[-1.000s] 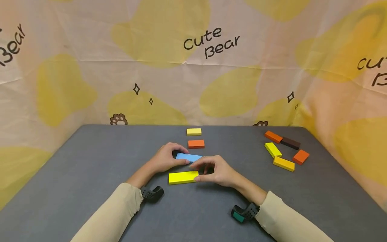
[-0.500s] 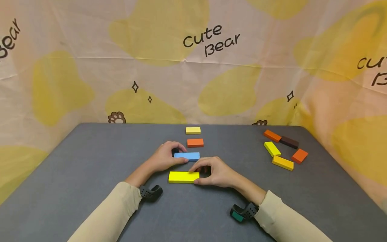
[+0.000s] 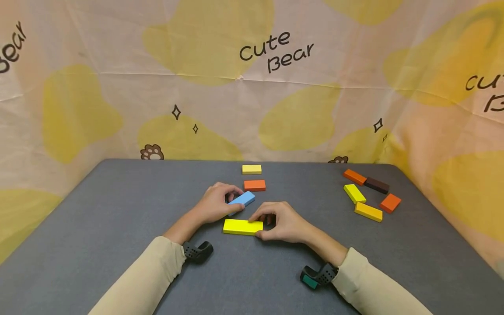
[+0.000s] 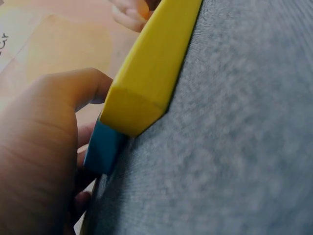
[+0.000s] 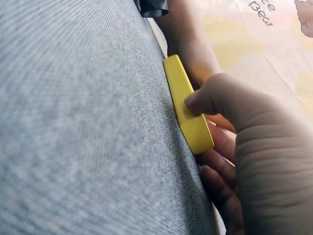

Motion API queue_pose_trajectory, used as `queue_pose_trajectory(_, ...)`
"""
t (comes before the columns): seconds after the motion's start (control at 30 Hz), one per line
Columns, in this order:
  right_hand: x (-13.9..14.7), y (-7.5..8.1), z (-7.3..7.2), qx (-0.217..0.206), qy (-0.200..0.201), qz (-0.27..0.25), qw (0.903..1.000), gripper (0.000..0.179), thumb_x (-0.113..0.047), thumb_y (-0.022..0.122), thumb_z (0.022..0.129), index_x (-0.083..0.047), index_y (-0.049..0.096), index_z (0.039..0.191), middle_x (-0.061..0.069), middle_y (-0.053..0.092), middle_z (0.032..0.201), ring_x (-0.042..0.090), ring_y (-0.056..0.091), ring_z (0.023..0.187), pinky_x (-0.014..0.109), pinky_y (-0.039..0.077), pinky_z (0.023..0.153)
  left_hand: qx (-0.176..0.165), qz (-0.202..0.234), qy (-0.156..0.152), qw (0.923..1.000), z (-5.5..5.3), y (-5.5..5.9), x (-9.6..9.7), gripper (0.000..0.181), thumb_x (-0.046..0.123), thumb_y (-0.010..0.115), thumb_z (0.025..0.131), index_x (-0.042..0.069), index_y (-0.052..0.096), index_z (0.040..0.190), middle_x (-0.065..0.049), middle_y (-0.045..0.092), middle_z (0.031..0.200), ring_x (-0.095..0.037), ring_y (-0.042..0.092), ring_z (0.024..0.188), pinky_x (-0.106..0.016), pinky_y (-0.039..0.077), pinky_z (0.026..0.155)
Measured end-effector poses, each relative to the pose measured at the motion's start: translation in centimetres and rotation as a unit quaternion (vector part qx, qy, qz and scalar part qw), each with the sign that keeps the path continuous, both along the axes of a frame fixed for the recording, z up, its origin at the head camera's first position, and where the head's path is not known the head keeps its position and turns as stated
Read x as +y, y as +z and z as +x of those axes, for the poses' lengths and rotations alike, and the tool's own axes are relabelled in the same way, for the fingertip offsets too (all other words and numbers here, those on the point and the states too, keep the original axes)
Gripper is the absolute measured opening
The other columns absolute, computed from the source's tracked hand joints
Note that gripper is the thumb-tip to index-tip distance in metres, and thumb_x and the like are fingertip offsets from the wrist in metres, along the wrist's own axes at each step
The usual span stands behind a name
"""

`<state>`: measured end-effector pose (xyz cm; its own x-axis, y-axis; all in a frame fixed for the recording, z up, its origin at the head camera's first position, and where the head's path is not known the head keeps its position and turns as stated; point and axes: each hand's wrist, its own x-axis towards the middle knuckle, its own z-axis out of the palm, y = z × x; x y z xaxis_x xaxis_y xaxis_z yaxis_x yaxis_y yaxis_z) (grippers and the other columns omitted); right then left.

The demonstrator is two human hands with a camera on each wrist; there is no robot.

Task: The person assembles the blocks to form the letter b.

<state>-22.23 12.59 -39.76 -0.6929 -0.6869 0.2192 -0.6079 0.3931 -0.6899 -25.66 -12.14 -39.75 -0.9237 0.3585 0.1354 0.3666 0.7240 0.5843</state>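
Pinching the blue block (image 3: 244,198) between thumb and fingers, the left hand (image 3: 214,203) holds it at a slant on the grey tabletop (image 3: 244,280) — just beyond the bright yellow block (image 3: 239,226), whose right end the right hand (image 3: 285,223) grips between thumb and fingers. Past the blue block lie an orange block (image 3: 254,185) and then a pale yellow block (image 3: 251,169), with a dark brown block (image 3: 376,185) well to the right.

Yellow block (image 3: 243,227): smooth faces, slight sheen; painted wood or plastic, cannot tell which. Blue block (image 3: 244,199): smooth, low sheen. Tabletop (image 3: 118,210): matt, finely ribbed, woven-looking. Backdrop (image 3: 220,105): printed cloth, creased, mostly matt. Sleeves (image 3: 145,271): soft matt cloth. Wrist straps (image 3: 190,251): perforated, rubbery or plastic.
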Motion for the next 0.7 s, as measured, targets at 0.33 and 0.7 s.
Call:
queue_pose_trajectory(0.33,0.06,0.1,0.07,0.017,-0.005,0.011,0.9998,0.03,-0.016,0.078,0.082,-0.025,0.077,0.11,-0.009,0.068,0.095,0.007,0.055,0.076,0.021,0.049,0.066,0.002,-0.006,0.003,1.0,0.09,0.08,0.02,0.042,0.04,0.066,0.095,0.025,0.065,0.134,0.003,0.055,0.078,-0.018,0.05,0.097,-0.032,0.035,0.075)
queue_pose_trajectory(0.7,-0.08,0.28,0.18,0.048,0.011,0.056,0.9972,0.041,-0.018,0.077,0.08,-0.025,0.074,0.12,-0.009,0.056,0.085,0.005,0.049,0.072,0.019,0.042,0.063,0.003,0.006,-0.031,0.9995,-0.13,-0.14,-0.54,0.043,0.027,0.065,0.095,0.03,0.064,0.138,0.005,0.056,0.08,-0.02,0.047,0.103,-0.035,0.031,0.08)
